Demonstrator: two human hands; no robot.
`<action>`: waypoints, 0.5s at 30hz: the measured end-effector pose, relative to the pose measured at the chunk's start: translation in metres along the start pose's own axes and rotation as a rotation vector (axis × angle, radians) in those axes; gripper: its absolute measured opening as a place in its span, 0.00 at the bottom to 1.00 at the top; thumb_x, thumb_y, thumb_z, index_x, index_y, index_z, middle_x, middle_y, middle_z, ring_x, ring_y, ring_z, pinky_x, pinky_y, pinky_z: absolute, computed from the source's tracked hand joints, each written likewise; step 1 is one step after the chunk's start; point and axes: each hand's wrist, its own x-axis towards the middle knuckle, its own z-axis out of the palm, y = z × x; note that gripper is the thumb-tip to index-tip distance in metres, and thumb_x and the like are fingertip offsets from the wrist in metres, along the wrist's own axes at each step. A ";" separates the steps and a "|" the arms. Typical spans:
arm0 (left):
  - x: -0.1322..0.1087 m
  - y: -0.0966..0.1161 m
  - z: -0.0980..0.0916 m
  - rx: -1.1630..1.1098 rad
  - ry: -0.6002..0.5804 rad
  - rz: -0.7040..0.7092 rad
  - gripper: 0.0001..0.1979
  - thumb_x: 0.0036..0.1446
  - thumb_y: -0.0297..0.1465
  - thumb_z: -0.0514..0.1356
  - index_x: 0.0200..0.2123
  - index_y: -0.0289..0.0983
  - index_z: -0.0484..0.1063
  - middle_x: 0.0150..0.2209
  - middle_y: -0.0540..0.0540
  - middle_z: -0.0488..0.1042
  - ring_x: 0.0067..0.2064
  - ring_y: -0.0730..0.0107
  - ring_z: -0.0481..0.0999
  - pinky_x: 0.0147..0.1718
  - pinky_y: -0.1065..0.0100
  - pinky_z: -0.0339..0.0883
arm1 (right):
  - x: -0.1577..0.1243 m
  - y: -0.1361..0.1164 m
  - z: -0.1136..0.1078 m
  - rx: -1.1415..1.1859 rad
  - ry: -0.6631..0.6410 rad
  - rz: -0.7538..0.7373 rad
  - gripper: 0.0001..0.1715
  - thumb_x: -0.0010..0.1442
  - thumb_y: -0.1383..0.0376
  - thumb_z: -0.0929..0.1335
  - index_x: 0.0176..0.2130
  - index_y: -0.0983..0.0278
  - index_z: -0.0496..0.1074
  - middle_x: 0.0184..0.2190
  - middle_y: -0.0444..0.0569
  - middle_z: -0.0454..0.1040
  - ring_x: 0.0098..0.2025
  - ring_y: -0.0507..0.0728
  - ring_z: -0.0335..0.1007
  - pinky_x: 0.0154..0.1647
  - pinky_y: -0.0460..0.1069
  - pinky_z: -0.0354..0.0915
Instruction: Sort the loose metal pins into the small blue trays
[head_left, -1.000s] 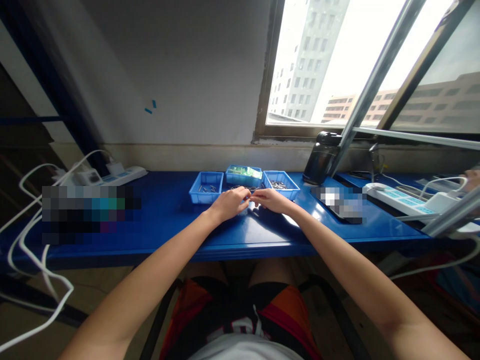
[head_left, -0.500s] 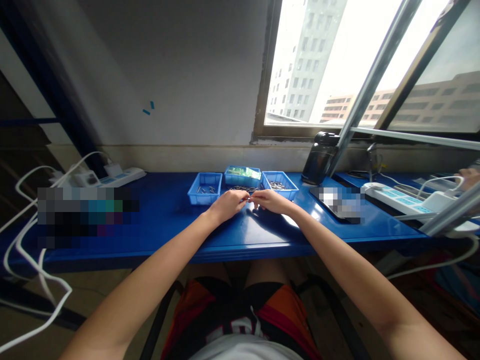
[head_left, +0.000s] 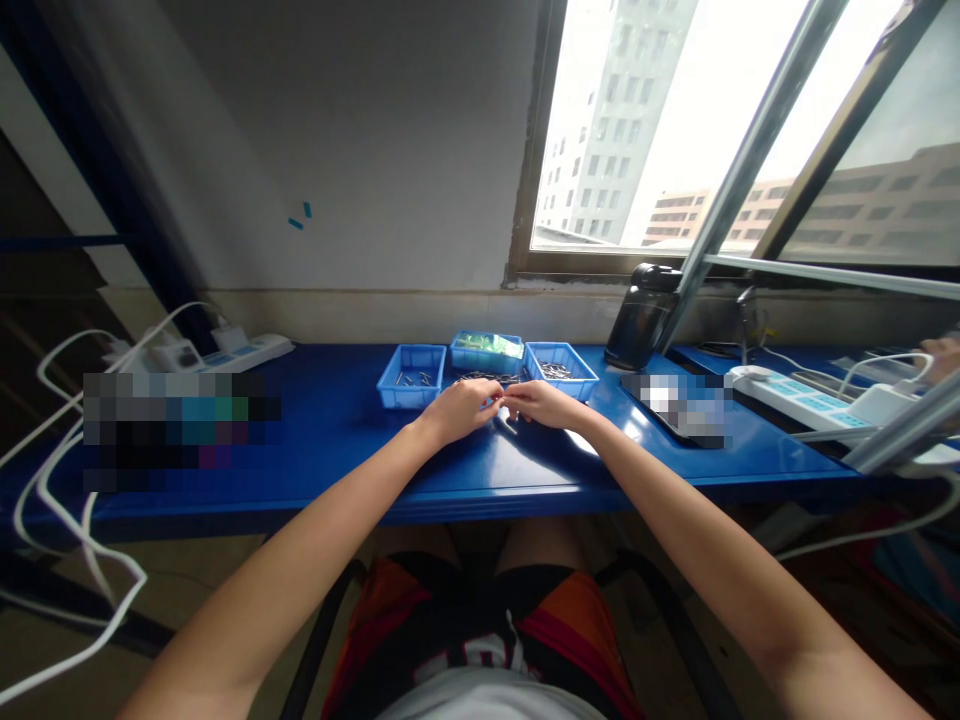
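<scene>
My left hand [head_left: 466,408] and my right hand [head_left: 545,407] meet fingertip to fingertip over the blue table [head_left: 330,455]. Both are closed in a pinch. Whatever sits between the fingers is too small to make out. Just beyond them lies a pile of small dark metal pieces [head_left: 487,379], partly covered by my hands. To the left stands a blue bin [head_left: 409,397] with a few thin metal pieces inside. Another blue bin [head_left: 589,389], on the right, holds many more such pieces. Behind the pile a third blue bin [head_left: 466,358] carries a green shiny packet [head_left: 491,346].
A black bottle [head_left: 639,318] stands at the back right, with a phone-like flat object [head_left: 686,425], partly blurred out, before it. White power strips [head_left: 247,353] and loose cables lie at both sides. A metal post [head_left: 750,140] rises at the right. Another person's hand [head_left: 941,358] shows at the far right.
My hands stay together in nearly the same place, with the fingers shifting slightly against each other. The whole view has moved a little.
</scene>
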 end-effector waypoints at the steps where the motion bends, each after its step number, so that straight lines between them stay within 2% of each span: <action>1: 0.000 0.001 -0.001 0.004 0.002 -0.001 0.08 0.57 0.31 0.52 0.37 0.37 0.69 0.34 0.47 0.74 0.37 0.69 0.73 0.38 0.71 0.65 | 0.000 0.001 0.000 -0.030 0.016 -0.005 0.21 0.57 0.52 0.60 0.29 0.66 0.70 0.23 0.46 0.72 0.22 0.48 0.62 0.24 0.43 0.57; 7: -0.002 0.003 -0.002 0.058 -0.067 -0.136 0.08 0.56 0.34 0.53 0.34 0.38 0.68 0.29 0.49 0.74 0.33 0.67 0.74 0.31 0.72 0.65 | -0.001 0.003 -0.002 -0.230 0.195 -0.050 0.12 0.56 0.62 0.62 0.35 0.64 0.72 0.21 0.43 0.72 0.23 0.49 0.64 0.28 0.43 0.57; 15: -0.001 -0.001 0.000 0.137 -0.141 -0.192 0.11 0.59 0.36 0.51 0.34 0.38 0.69 0.33 0.46 0.75 0.35 0.66 0.74 0.32 0.71 0.64 | -0.004 -0.004 -0.002 -0.212 0.126 -0.106 0.13 0.57 0.62 0.62 0.36 0.66 0.72 0.20 0.43 0.70 0.22 0.48 0.62 0.26 0.42 0.56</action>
